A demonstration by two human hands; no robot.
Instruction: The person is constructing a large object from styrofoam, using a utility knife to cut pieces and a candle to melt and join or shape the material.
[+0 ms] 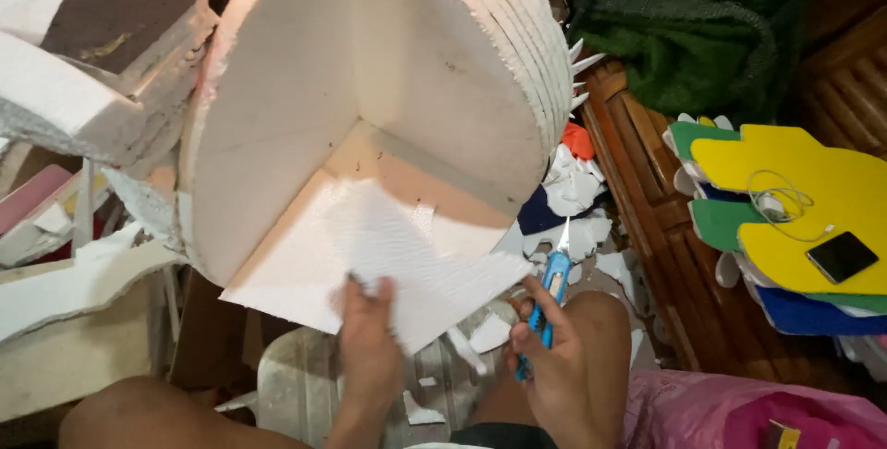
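The left hand [368, 338] presses its fingers flat on the near edge of a white foam sheet [388, 260], while the right hand [554, 357], just right of the sheet, is closed around a blue cutter [552, 287] with its blade pointing up. The sheet lies in the notch of a big round foam block [370, 70] above it. Foam scraps [577, 195] litter the floor right of the block, and farther right sit yellow foam cutouts [804, 181] with a phone [841, 257] on top.

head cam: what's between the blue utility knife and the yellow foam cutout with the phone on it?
In the head view, between the blue utility knife and the yellow foam cutout lie white foam scraps on the floor, then a brown wooden panelled board.
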